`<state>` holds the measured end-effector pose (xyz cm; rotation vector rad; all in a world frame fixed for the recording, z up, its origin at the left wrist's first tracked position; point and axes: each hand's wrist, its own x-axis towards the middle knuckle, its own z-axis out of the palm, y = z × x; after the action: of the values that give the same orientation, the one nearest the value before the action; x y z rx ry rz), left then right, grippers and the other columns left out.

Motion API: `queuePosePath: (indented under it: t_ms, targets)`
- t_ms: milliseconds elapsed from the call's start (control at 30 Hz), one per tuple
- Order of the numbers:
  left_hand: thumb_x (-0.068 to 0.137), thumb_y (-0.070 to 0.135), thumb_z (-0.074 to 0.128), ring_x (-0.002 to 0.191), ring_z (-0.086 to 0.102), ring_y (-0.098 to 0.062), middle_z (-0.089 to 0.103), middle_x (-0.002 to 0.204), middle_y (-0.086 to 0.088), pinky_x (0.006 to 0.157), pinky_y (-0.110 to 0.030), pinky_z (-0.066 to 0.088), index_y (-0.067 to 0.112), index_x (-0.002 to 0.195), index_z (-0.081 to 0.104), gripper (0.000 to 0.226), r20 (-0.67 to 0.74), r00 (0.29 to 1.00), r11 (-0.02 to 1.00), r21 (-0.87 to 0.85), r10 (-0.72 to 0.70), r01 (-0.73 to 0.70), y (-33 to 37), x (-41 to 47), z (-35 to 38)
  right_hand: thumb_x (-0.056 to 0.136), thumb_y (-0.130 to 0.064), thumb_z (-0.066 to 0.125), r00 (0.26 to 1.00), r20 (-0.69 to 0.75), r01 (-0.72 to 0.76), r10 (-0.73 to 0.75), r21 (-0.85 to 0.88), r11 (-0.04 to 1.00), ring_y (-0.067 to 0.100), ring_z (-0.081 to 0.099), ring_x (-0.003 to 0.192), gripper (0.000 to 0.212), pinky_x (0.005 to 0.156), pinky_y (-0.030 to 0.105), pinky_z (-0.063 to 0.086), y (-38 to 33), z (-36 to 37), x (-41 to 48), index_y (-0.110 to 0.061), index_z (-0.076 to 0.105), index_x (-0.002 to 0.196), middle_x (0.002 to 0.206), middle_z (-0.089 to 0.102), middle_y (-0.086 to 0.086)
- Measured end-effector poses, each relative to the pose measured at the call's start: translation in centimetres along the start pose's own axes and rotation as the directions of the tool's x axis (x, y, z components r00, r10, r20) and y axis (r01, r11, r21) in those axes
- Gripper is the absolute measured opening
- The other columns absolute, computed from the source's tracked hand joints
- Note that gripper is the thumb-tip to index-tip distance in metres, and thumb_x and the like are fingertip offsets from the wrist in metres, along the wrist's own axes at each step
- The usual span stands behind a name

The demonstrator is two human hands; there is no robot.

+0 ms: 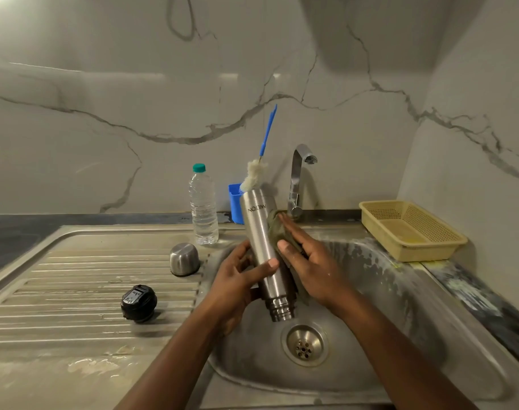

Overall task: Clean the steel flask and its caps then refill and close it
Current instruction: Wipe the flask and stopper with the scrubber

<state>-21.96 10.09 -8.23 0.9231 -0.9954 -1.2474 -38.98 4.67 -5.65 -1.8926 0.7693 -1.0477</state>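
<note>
L hand (237,279) grips flask (261,232) over sink (379,267), R hand (311,261) flat, pressing cloth (274,227) on it; steel cap (184,258), black cap (139,303), refill pending

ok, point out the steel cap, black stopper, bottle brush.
steel cap (184,258), head view, rounded side
black stopper (139,301), head view, top face
bottle brush (253,176), head view, white bristles
</note>
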Motion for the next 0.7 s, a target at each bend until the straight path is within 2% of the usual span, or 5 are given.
queuePosePath:
  t_ms: [133,233,467,567,700]
  targets:
    - [0.083,0.008,0.084,0.118,0.072,-0.030,0.070,0.132,-0.012,0.097,-0.057,0.060,0.026,0.142,0.061,0.066,0.091,0.996,0.990,0.143,0.001,-0.014,-0.2,-0.3,0.2,0.107,-0.032,0.055,0.986,-0.169,0.012,0.006,0.105,0.994,0.000,0.060,0.128,0.048,0.107,0.026,0.052,-0.4,-0.8,0.5,-0.040,0.047,0.154,0.143,0.063,-0.014]
    - [0.082,0.010,0.087,0.117,0.071,-0.023,0.067,0.134,-0.007,0.093,-0.044,0.063,0.037,0.145,0.056,0.075,0.144,0.989,0.965,0.257,0.021,-0.058,-0.5,-0.3,0.1,0.108,-0.032,0.053,0.966,-0.259,0.030,0.010,0.152,0.988,0.003,0.061,0.127,0.040,0.107,0.030,0.049,-1.0,-1.9,1.0,-0.040,0.056,0.147,0.138,0.066,-0.014]
    - [0.081,0.029,0.091,0.125,0.058,-0.012,0.050,0.140,0.024,0.087,-0.023,0.059,0.065,0.147,0.031,0.096,0.145,0.987,0.820,0.557,0.063,-0.134,-1.0,-0.1,-0.6,0.107,-0.011,0.049,0.987,-0.150,0.062,-0.049,0.082,0.995,0.007,0.068,0.110,0.030,0.088,0.013,0.048,-2.6,-5.0,1.3,-0.023,0.074,0.120,0.113,0.076,-0.005]
    - [0.079,0.032,0.091,0.128,0.057,-0.010,0.050,0.140,0.023,0.097,-0.028,0.059,0.075,0.141,0.033,0.095,0.181,0.981,0.798,0.579,0.071,-0.165,-1.2,-0.1,-0.7,0.104,-0.018,0.050,0.992,-0.118,0.056,-0.046,0.079,0.995,0.019,0.069,0.111,0.030,0.089,0.027,0.054,-2.6,-5.9,1.5,-0.019,0.076,0.118,0.116,0.076,0.005]
    - [0.081,0.026,0.091,0.130,0.057,-0.012,0.052,0.144,0.018,0.103,-0.037,0.059,0.057,0.152,0.039,0.094,0.204,0.973,0.829,0.522,0.108,-0.201,-1.3,-0.3,-0.1,0.105,-0.019,0.050,0.973,-0.222,0.006,0.069,0.319,0.948,0.022,0.070,0.102,0.029,0.084,0.036,0.055,-2.0,-5.9,1.9,-0.011,0.077,0.114,0.113,0.076,0.014]
